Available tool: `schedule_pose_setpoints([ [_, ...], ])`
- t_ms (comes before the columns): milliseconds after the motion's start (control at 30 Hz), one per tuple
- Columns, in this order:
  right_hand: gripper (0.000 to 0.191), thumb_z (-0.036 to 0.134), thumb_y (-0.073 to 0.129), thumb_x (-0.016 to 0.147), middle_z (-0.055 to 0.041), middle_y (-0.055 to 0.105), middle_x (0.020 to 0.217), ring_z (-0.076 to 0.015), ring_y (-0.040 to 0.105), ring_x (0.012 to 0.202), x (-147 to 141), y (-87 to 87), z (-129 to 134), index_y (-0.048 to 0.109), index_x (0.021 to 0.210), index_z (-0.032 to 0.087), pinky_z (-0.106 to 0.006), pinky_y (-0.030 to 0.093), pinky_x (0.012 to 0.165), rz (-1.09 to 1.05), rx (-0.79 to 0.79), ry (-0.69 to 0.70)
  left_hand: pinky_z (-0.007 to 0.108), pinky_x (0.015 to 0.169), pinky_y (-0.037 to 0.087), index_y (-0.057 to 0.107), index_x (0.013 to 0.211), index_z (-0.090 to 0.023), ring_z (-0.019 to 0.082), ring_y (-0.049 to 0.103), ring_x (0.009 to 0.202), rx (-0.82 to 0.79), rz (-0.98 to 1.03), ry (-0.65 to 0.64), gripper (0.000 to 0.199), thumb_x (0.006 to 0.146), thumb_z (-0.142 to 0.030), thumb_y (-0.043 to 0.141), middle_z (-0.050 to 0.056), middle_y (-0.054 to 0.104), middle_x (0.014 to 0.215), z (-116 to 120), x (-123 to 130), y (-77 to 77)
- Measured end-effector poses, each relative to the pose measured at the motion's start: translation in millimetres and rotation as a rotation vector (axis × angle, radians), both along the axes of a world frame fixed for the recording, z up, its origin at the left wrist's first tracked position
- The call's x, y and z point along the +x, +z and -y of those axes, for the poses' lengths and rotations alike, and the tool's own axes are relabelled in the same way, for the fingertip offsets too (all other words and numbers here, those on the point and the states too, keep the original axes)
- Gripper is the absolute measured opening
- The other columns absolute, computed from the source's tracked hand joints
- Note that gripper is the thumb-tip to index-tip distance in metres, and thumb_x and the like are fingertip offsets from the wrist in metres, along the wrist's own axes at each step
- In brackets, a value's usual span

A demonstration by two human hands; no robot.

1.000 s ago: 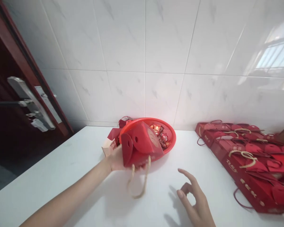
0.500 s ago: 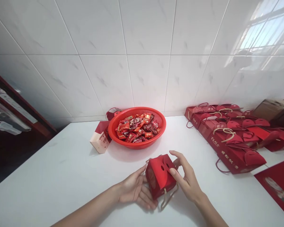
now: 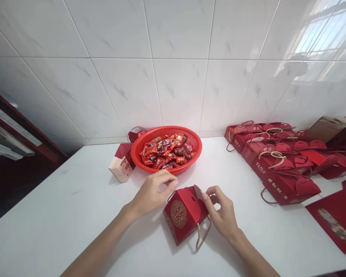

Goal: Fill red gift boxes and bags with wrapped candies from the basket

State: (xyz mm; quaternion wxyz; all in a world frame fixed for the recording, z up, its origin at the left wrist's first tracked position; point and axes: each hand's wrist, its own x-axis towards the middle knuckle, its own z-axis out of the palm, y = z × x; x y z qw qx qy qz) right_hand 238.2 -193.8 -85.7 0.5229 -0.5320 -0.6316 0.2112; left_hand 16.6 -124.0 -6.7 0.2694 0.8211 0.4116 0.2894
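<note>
A small red candy box (image 3: 180,215) with a gold round emblem and a beige cord handle rests on the white table. My right hand (image 3: 223,211) pinches the raised lid flap at its top right, thumb and fingers closed on the edge. My left hand (image 3: 155,192) hovers at the box's back left corner with fingers bent, a gap showing between thumb and forefinger, and nothing in it. The cord (image 3: 203,234) hangs in a loop from the box's front right side. Behind stands a red plastic basket (image 3: 137,157) filled with wrapped candies (image 3: 168,152).
Several red boxes with cord handles (image 3: 262,165) are lined up at the right. A flat red sheet (image 3: 328,219) lies at the table's right edge. Left of the basket stands a cream and red box (image 3: 122,165). A tiled wall (image 3: 178,92) closes off the back.
My left hand has come from under the box to its upper left. The box now rests on the table, turned and tilted, and my right hand has lifted one lid flap.
</note>
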Motion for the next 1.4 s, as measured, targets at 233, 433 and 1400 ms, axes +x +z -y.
schedule_pose_setpoints([
  [233,0.007,0.025,0.047,0.099,0.0019,0.064,0.077,-0.0081,0.059,0.050,-6,2.5,-3,0.053,0.099,0.022,-0.019,0.046,0.047,0.060,0.109,0.007,0.035,0.094,0.049,0.072,0.113,-0.022,0.022,0.059,0.104,0.035,-0.116,-0.416,0.030,0.091,-0.039,0.062,0.008,0.066,0.110,12,25,-4.1],
  [433,0.013,0.031,0.047,0.099,-0.0024,0.066,0.085,-0.0119,0.064,0.063,3,22.7,-19,0.055,0.101,0.021,-0.022,0.051,0.053,0.013,0.073,0.001,0.037,0.095,0.046,0.073,0.085,-0.019,0.025,0.059,0.104,0.030,-0.137,-0.452,0.025,0.084,-0.045,0.072,0.009,0.067,0.111,7,15,-6.1],
  [1400,0.022,0.022,0.044,0.099,-0.0109,0.060,0.096,-0.0266,0.053,0.093,-14,39.8,-39,0.065,0.094,0.021,-0.043,0.046,0.085,0.959,0.155,0.235,0.029,0.056,0.026,0.065,0.064,-0.017,0.012,0.040,0.056,-0.029,-0.402,-0.227,0.033,0.091,-0.023,0.047,0.000,0.047,0.066,11,-15,0.4],
])
